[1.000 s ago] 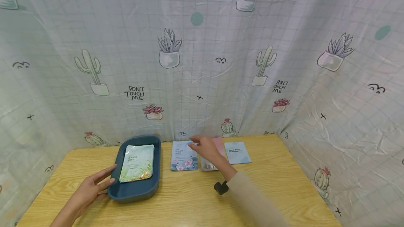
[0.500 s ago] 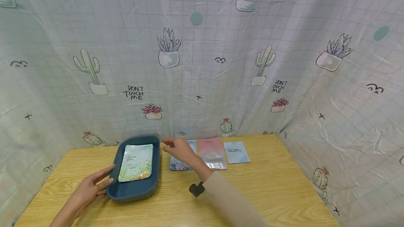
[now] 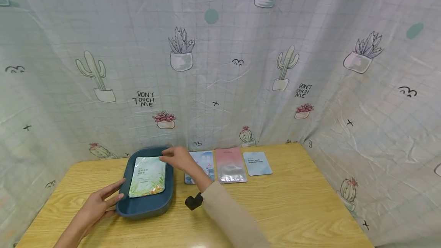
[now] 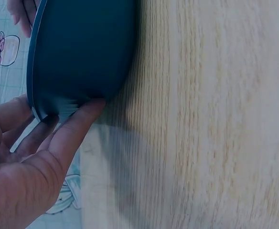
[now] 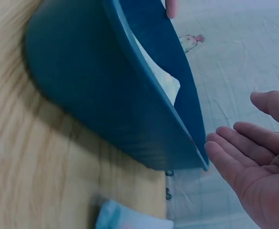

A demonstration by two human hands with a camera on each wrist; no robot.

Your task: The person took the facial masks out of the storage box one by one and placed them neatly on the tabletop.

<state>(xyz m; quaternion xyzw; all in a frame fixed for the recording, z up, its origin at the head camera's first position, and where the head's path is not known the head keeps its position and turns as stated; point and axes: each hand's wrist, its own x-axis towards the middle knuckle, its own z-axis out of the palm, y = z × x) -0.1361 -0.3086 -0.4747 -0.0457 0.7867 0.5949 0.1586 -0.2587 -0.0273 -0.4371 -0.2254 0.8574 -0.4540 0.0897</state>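
A dark blue plastic tray (image 3: pixel 146 210) stands at the left of the table, seen from the side in both wrist views. In it lies a pale green sachet with a grass print (image 3: pixel 148 177), flat, possibly on top of others. My left hand (image 3: pixel 96 206) touches the tray's left outer wall and rim with nearly straight fingers; the left wrist view shows fingertips (image 4: pixel 97 105) against the wall. Above the tray's right rim hovers my right hand (image 3: pixel 180 160), fingers loosely bent and nothing in them. A blue floral sachet (image 3: pixel 190 177) lies below that hand, partly covered by it.
To the right lie a pink and silver sachet (image 3: pixel 231 165) and a smaller light blue packet (image 3: pixel 257 163), flat on the wooden table (image 3: pixel 293 206). A curtain with cactus prints (image 3: pixel 213 68) hangs right behind the table edge. A black wrist device (image 3: pixel 194 201) sits below my right wrist.
My right hand has moved left, from above the pink and blue sachets to the tray's right rim, uncovering the pink sachet. The left hand stays on the tray.
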